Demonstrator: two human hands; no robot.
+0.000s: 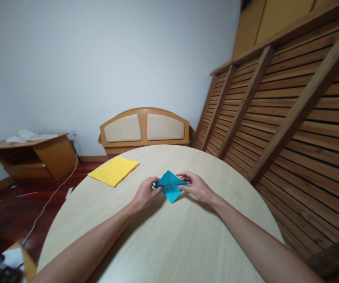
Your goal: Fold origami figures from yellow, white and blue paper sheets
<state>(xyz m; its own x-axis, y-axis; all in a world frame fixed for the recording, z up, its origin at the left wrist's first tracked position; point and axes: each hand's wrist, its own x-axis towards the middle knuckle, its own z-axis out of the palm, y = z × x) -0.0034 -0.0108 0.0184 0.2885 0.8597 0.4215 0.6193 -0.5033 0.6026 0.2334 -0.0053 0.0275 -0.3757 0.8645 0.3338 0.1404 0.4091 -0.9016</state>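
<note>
While pinching, both hands (145, 193) (197, 186) grip folded blue paper (171, 186).

A small blue paper (171, 185), folded into a diamond-like shape with creases showing across its face, is lying on a pale round wooden table (163, 243), near the far middle; its lower point is aiming toward the viewer; 2 side corners are being pinched.

Blue paper (171, 185) — yellow sheets (114, 170) — pale wood-grain table (169, 243).
</note>
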